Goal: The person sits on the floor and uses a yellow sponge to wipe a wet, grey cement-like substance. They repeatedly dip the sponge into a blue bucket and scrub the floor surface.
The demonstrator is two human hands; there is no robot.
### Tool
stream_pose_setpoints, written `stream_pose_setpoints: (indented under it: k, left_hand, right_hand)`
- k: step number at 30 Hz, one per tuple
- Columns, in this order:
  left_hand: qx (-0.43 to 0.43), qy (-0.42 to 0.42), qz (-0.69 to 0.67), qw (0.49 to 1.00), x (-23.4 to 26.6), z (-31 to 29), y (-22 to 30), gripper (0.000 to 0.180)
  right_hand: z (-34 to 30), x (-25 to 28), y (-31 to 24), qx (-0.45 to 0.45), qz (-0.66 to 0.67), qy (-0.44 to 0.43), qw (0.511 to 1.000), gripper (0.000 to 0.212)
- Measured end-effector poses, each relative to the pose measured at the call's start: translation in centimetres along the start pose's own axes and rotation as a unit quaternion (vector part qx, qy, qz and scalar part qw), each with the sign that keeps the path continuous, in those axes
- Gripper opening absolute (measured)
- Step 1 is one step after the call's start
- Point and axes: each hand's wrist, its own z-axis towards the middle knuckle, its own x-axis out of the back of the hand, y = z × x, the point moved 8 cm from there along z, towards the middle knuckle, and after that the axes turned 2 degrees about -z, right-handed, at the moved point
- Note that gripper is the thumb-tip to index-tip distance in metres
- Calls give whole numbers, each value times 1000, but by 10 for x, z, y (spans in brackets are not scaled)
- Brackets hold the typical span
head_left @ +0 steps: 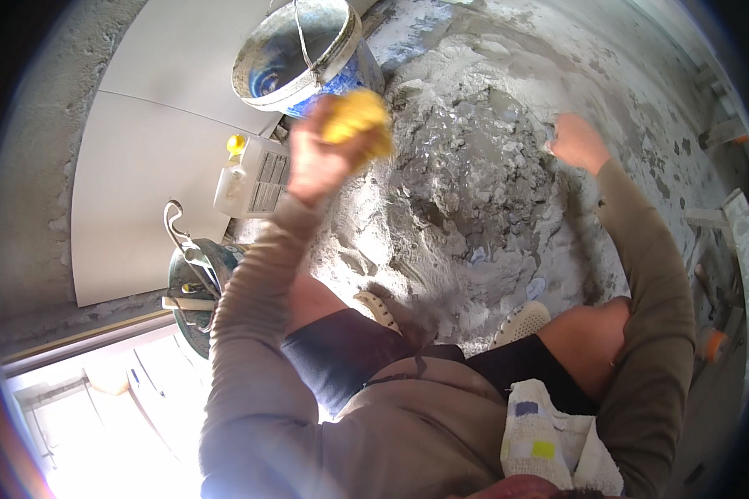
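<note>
My left hand (314, 162) is closed on a yellow sponge (354, 118), slightly blurred, just below the rim of a dirty blue-and-white bucket (362, 71). In front of me on the floor lies a wide, wet, lumpy heap of grey mortar (466, 179). My right hand (579, 143) is over the right edge of this heap, its fingers curled in. Whatever those fingers hold, if anything, is too small to tell. A wire handle crosses the bucket's opening, and its inside looks stained grey and blue.
A translucent jug (254, 176) with a yellow cap stands left of the mortar, by large pale panels (141, 191). Near my left elbow is a dark green bucket (193, 320) of tools. A white cloth (549, 437) hangs against my right side. Tools lie along the right wall.
</note>
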Motion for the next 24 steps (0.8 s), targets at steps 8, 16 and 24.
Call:
stream_pose_setpoints:
  k: [8, 16, 24]
  left_hand:
    - [107, 72, 209, 969, 164, 137, -131, 77]
    - [167, -255, 517, 800, 67, 208, -337, 82]
    - [193, -409, 338, 826, 65, 188, -449, 41]
  right_hand:
    - [3, 15, -26, -10, 14, -28, 999, 30]
    - [11, 9, -9, -3, -26, 50, 998, 29]
    - [10, 17, -27, -13, -10, 54, 998, 18]
